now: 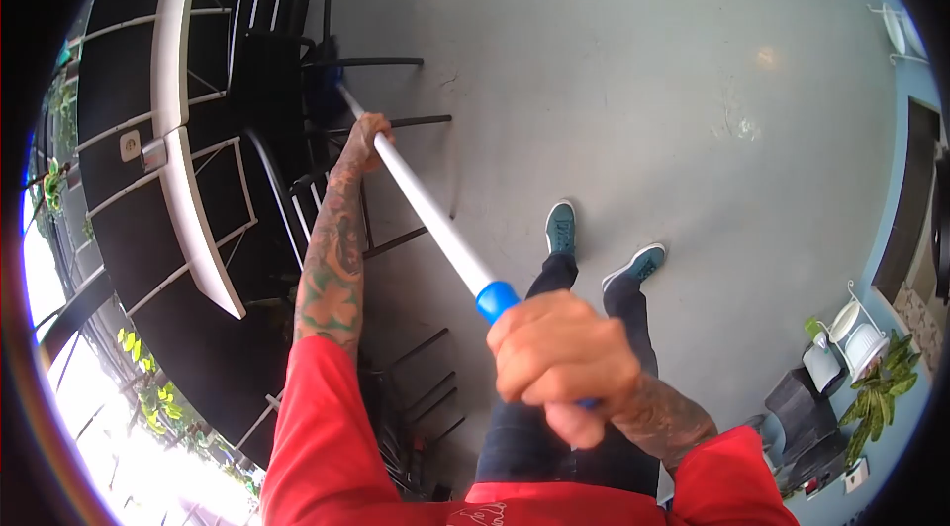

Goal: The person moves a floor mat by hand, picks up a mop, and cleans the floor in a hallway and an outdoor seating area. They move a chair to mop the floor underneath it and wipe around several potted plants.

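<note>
A broom with a long white handle and a blue end grip runs slantwise across the middle of the view. My right hand is closed around the blue grip at its near end, in front of my body. Farther along the pole, my left hand wraps around it with the arm stretched out. Beyond that hand, the dark blue broom head reaches down among the legs of a black chair. The chair partly hides the head, so its bristles cannot be made out.
A narrow white counter runs along the left, with more black chairs below it. Grey floor stretches ahead and right of my shoes. Potted plants and white pots stand by the right wall.
</note>
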Action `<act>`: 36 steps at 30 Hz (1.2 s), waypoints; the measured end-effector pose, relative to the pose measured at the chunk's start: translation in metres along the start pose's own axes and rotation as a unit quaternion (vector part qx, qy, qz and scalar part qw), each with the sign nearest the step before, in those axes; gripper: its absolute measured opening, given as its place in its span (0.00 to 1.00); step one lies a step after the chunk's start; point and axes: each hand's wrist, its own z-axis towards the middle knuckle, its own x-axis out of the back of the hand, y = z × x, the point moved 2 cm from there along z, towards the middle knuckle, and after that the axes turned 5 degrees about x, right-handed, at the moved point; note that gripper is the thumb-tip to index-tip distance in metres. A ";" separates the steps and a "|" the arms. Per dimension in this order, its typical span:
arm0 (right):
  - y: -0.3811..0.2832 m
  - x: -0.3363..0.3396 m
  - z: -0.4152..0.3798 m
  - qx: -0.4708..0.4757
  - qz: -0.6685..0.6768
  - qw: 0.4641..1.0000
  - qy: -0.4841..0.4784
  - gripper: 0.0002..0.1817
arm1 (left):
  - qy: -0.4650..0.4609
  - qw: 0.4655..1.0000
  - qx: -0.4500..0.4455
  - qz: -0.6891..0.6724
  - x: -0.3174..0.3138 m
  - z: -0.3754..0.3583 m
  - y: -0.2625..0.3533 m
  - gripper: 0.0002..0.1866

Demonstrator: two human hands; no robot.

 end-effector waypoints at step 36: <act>-0.128 0.026 -0.022 0.192 0.091 0.977 0.014 0.13 | -0.023 0.994 -0.081 -0.067 -0.045 0.002 0.166 0.12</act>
